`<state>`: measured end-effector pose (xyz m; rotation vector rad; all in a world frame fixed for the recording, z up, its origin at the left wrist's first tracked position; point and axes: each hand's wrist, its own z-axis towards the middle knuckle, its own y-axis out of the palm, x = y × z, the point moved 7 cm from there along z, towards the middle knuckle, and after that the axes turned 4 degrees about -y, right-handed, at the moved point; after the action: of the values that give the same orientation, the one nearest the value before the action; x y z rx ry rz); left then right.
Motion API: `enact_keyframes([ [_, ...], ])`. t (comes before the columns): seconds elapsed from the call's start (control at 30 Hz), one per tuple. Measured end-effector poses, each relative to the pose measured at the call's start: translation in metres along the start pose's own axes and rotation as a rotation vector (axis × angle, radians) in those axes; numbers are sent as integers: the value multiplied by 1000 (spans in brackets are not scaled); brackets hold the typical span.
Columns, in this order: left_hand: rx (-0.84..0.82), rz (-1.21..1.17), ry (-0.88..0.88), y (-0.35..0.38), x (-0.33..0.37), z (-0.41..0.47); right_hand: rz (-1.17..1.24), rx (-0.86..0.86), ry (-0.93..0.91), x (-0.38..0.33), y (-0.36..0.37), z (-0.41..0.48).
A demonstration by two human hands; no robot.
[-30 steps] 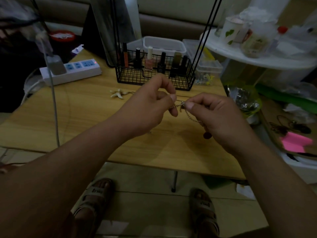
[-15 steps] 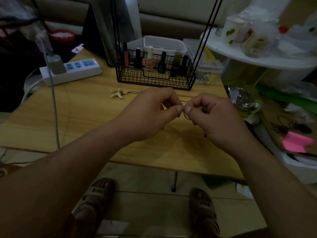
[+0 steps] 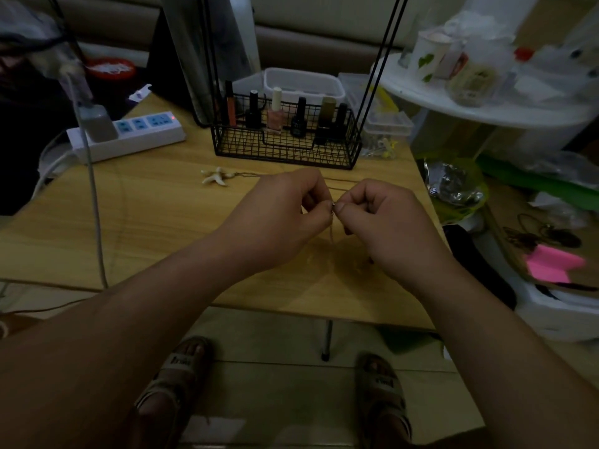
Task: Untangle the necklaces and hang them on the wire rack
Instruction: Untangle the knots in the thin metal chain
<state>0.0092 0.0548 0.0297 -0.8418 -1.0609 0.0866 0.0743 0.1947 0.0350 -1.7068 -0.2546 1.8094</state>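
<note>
1. We see a thin silver chain necklace [image 3: 332, 222] in the middle of the view, held up just over the light wooden table [image 3: 146, 222].
2. The left hand [image 3: 278, 222] pinches the top of the chain between thumb and finger. Its other fingers are curled in.
3. The right hand [image 3: 385, 225] pinches the same chain right beside it, also with thumb and finger. The tips of the two hands almost touch.
4. The chain hangs down between the hands toward the table. Its bottom end is too blurry for us to make out.
5. A white starfish charm [image 3: 214, 176] lies flat on the table, just behind the left hand. Its thin chain runs to the right and goes behind the hands.
6. A black wire rack [image 3: 285, 150] stands at the far side of the table, behind the starfish charm. Little nail polish bottles [image 3: 275, 115] stand in its basket, and thin black rods go up from it.
7. A white power strip [image 3: 129, 137] with blue sockets lies to the left of the rack.
8. A bright pink paper [image 3: 551, 264] sits off to the right of the table.
9. Under the table edge we see two feet in sandals [image 3: 181, 377] on the floor.
</note>
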Motion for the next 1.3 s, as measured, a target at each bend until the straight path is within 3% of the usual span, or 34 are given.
enact_keyframes([
  [0.23,-80,-427,-165,-1,1,2,474,-46,211,11,8,0],
  [0.37,-134,-626,-208,-1,0,2,547,-69,193,10,6,1],
  [0.83,-80,-282,-81,-3,1,-1,297,26,111,10,-3,1],
  [1.1,-140,-260,-96,0,0,-1,123,17,33,3,-4,-2],
  [1.3,-140,-337,-117,-1,-1,0,196,-39,82,6,1,0],
])
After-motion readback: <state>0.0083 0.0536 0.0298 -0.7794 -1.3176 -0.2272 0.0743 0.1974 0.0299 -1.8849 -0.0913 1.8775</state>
